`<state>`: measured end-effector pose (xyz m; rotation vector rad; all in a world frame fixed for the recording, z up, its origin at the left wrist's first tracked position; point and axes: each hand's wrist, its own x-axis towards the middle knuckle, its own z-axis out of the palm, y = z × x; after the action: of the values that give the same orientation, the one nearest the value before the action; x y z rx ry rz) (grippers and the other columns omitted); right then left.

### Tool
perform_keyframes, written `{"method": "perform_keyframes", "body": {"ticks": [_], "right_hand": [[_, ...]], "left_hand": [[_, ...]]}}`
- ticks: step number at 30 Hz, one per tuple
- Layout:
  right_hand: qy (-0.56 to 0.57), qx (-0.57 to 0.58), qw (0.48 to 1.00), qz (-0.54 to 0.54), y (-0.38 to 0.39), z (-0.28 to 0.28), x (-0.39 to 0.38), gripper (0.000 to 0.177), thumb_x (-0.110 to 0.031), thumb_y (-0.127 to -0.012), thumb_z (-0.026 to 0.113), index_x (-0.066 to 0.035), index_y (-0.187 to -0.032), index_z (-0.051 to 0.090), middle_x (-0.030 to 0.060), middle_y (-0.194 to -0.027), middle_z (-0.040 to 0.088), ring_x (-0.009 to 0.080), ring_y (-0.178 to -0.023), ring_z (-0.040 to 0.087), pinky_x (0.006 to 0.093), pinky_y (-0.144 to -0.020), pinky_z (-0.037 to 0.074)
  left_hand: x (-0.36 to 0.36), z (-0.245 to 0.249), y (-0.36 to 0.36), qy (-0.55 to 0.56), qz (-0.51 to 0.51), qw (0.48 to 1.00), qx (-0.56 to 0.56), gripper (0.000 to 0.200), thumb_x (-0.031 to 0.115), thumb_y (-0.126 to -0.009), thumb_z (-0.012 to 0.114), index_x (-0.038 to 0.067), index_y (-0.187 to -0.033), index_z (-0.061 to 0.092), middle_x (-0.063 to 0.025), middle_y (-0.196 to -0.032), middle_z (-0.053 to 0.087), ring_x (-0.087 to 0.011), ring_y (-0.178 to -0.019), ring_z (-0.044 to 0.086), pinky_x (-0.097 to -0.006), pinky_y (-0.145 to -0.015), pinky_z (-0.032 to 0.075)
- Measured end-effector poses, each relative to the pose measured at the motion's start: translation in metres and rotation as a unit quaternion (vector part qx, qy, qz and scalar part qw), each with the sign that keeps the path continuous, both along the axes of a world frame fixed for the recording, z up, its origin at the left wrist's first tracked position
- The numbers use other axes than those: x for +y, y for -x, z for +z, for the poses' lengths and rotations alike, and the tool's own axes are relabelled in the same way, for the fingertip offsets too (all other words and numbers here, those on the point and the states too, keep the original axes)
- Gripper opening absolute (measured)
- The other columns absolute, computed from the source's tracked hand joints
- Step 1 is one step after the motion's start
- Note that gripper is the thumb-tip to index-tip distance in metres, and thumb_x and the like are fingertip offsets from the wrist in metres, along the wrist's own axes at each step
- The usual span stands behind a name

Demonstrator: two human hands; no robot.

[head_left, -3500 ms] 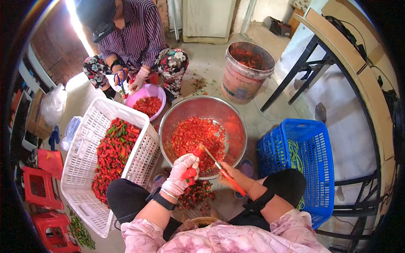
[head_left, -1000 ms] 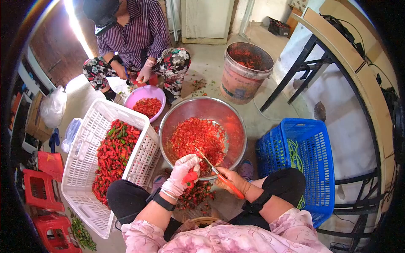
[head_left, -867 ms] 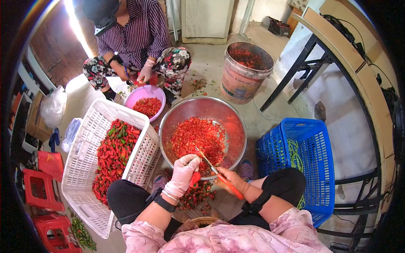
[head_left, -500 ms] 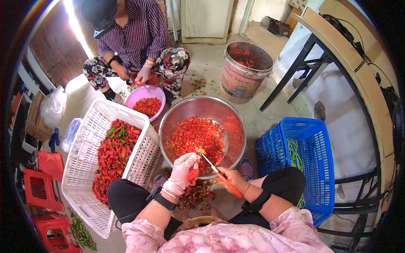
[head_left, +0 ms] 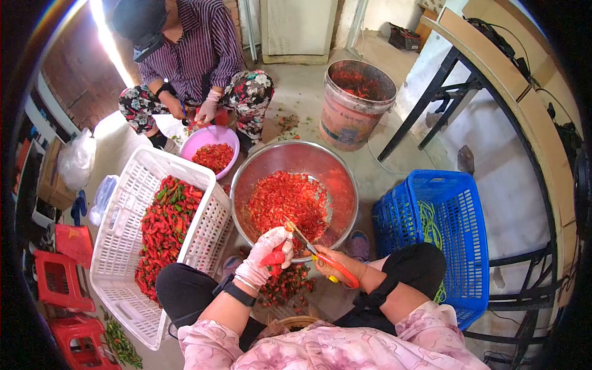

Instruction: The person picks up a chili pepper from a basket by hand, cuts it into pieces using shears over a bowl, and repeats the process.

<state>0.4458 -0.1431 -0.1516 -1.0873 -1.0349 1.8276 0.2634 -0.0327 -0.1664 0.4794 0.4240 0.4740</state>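
My left hand point(head_left: 259, 256), in a thin pale glove, is closed round red peppers point(head_left: 273, 260), with a cut end at the fingertips. In my right hand point(head_left: 350, 263), which is bare, is a pair of scissors point(head_left: 338, 269) with orange handles. Its blades are spread a little and reach to the pepper end at my left fingertips. Both hands are over the near rim of a steel bowl point(head_left: 347, 185). Chopped red pepper point(head_left: 287, 200) covers much of the bowl's bottom. Whole peppers point(head_left: 171, 225) fill part of a white basket point(head_left: 114, 246) to the left.
A blue crate point(head_left: 456, 265) stands at right, near a table point(head_left: 524, 117). Beyond the bowl is a stained bucket point(head_left: 351, 117). A co-worker point(head_left: 197, 55) sits behind a purple basin point(head_left: 234, 154). Dark red peppers point(head_left: 287, 287) lie on the floor below my hands. Red stools point(head_left: 61, 280) are at left.
The scissors' blades have spread apart and their handles have parted. My left hand has turned slightly, showing more red pepper in its grip. The whole view has shifted a little.
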Motion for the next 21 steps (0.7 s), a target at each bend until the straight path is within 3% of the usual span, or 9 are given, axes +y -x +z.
{"method": "perform_keyframes", "body": {"ticks": [2,4,8,10,14,16,21], "right_hand": [[-0.001,0.007,1.000,0.002,0.002,0.004,0.000,0.034,-0.020,-0.086,0.054,-0.005,-0.115,0.043,-0.0021,-0.083,0.044,0.0058,-0.077,0.042,0.0188,-0.068,0.038],[-0.002,-0.033,0.999,-0.019,0.005,0.006,0.001,0.048,-0.036,-0.085,0.053,-0.007,-0.120,0.040,-0.0063,-0.071,0.039,0.0023,-0.062,0.037,0.0162,-0.053,0.032],[-0.049,-0.095,0.993,-0.050,0.006,-0.011,-0.001,0.041,-0.033,-0.086,0.053,-0.006,-0.116,0.044,-0.0065,-0.072,0.042,0.0020,-0.063,0.038,0.0162,-0.054,0.033],[-0.046,-0.122,0.991,-0.044,0.003,-0.010,-0.001,0.036,-0.026,-0.085,0.057,-0.004,-0.111,0.047,-0.0005,-0.089,0.052,0.0076,-0.079,0.047,0.0219,-0.071,0.041],[0.019,-0.081,0.995,-0.048,-0.001,0.001,0.001,0.036,-0.023,-0.085,0.056,-0.005,-0.115,0.045,-0.0022,-0.086,0.049,0.0066,-0.075,0.046,0.0193,-0.068,0.040],[0.012,-0.049,0.999,-0.007,-0.003,-0.001,0.001,0.050,-0.035,-0.085,0.054,-0.006,-0.122,0.039,-0.0045,-0.078,0.041,0.0037,-0.067,0.040,0.0168,-0.056,0.034],[-0.035,-0.011,0.999,0.032,-0.003,-0.009,0.001,0.062,-0.043,-0.082,0.055,-0.006,-0.127,0.032,-0.0036,-0.079,0.039,0.0044,-0.067,0.039,0.0167,-0.057,0.035]], "left_hand": [[0.000,-0.003,0.000,-0.008,-0.014,1.000,0.010,0.018,0.024,-0.087,0.050,0.006,-0.086,0.049,-0.0021,-0.060,0.046,-0.0153,-0.045,0.047,-0.0261,-0.038,0.038],[-0.001,-0.001,0.000,-0.005,-0.016,1.000,0.014,0.018,0.024,-0.087,0.050,0.006,-0.086,0.049,-0.0022,-0.059,0.046,-0.0152,-0.045,0.046,-0.0260,-0.038,0.038],[0.000,-0.003,0.000,0.023,0.001,1.000,-0.001,0.019,0.025,-0.087,0.049,0.006,-0.085,0.049,-0.0027,-0.060,0.046,-0.0149,-0.046,0.045,-0.0259,-0.038,0.037],[0.001,-0.004,0.001,0.053,0.006,0.998,-0.030,0.019,0.024,-0.088,0.047,0.006,-0.085,0.050,-0.0028,-0.061,0.046,-0.0148,-0.047,0.043,-0.0255,-0.038,0.036],[0.002,-0.009,0.004,0.109,-0.005,0.988,-0.108,0.022,0.025,-0.089,0.042,0.006,-0.084,0.050,-0.0024,-0.061,0.043,-0.0135,-0.047,0.037,-0.0249,-0.038,0.032],[0.001,-0.006,0.004,0.127,-0.018,0.985,-0.114,0.023,0.026,-0.090,0.041,0.006,-0.082,0.050,-0.0023,-0.061,0.043,-0.0131,-0.047,0.036,-0.0248,-0.038,0.032],[-0.002,-0.003,0.004,0.149,-0.061,0.978,-0.129,0.026,0.025,-0.090,0.040,0.006,-0.077,0.049,-0.0020,-0.061,0.042,-0.0125,-0.047,0.036,-0.0245,-0.038,0.031]]}}
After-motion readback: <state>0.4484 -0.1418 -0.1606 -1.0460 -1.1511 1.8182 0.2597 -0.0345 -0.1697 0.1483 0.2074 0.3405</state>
